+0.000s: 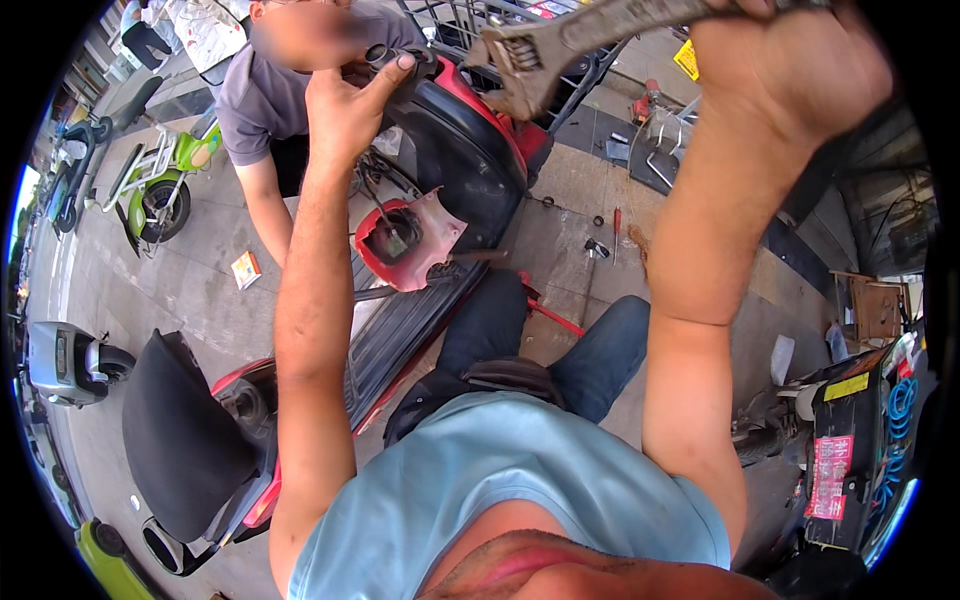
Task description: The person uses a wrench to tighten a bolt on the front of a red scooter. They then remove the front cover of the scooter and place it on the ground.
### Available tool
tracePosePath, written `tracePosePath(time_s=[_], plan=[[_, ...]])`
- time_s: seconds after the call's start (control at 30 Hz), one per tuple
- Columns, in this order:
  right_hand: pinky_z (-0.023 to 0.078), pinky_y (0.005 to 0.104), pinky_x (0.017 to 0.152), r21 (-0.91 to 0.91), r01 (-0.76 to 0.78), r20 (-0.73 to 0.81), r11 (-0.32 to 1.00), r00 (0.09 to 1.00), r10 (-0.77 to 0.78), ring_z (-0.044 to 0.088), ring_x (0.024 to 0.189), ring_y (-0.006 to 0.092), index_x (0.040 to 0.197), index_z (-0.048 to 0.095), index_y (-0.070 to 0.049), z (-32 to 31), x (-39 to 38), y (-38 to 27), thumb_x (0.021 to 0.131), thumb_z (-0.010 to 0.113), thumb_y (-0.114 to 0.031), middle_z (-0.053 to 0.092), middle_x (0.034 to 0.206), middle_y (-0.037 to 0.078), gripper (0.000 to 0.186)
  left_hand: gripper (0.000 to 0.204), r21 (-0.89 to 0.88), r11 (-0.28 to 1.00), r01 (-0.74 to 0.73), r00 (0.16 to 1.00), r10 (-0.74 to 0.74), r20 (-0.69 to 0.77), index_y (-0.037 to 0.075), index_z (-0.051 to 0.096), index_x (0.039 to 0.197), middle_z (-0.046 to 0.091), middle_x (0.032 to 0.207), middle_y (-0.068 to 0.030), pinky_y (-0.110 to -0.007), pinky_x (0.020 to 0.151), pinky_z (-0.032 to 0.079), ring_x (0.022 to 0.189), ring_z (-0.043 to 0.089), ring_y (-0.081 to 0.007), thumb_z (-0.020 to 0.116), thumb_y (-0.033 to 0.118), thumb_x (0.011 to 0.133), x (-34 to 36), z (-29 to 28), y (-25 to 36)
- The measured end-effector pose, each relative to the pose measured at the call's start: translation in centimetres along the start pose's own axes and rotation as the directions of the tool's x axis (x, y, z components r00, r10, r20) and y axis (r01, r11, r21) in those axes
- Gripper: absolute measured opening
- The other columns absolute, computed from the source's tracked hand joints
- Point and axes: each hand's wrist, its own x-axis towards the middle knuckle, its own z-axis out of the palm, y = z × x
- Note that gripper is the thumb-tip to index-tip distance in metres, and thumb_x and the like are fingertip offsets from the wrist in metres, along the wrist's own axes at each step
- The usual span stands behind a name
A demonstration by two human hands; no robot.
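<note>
High at the upper left, my left hand is closed at a black tubular part with a round open end, its thumb stretched along it. Some of its fingers are hidden. In my raised right hand is a large worn adjustable wrench, its jaw pointing left near the black part but apart from it. Below stands a red and black scooter, partly taken apart. A red and pale front cover sits loose, with cables beside it. The scooter's black seat is at the lower left.
Another person in a grey shirt leans in at the far left, one arm reaching down behind my forearm. On the paving lie a red screwdriver, small dark parts and an orange-white box. A green scooter stands left; a black box right.
</note>
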Motion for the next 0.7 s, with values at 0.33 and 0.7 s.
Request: tracePosePath(time_s=[0.33,0.7], plan=[[0.026,0.0225,0.050,-0.584,-0.607,-0.585,0.540,0.775,0.239,0.037,0.059,0.0023,0.109,0.066,0.001,-4.4,-22.1,-5.0,0.096,0.058,-0.002,0.054,0.076,-0.002,0.015,0.042,-0.308,0.945,0.114,0.947,-0.010,0.320,-0.003,0.064,0.126,0.070,0.115,-0.0065,-0.028,0.091,0.053,0.104,0.064,-0.0131,0.082,0.009,0.089,1.4,-0.9,0.4],[0.052,0.0391,0.084,-0.430,-0.848,-0.754,-0.310,0.149,0.640,0.067,0.089,0.0272,0.120,0.064,-0.002,-22.9,-59.1,1.6,0.089,0.063,-0.007,0.069,0.096,0.015,0.031,0.037,-0.487,0.841,0.236,0.938,-0.066,0.341,-0.003,0.056,0.134,0.057,0.140,-0.0141,-0.044,0.113,0.038,0.133,0.052,-0.0252,0.059,0.018,0.103,0.7,-3.4,-0.7]])
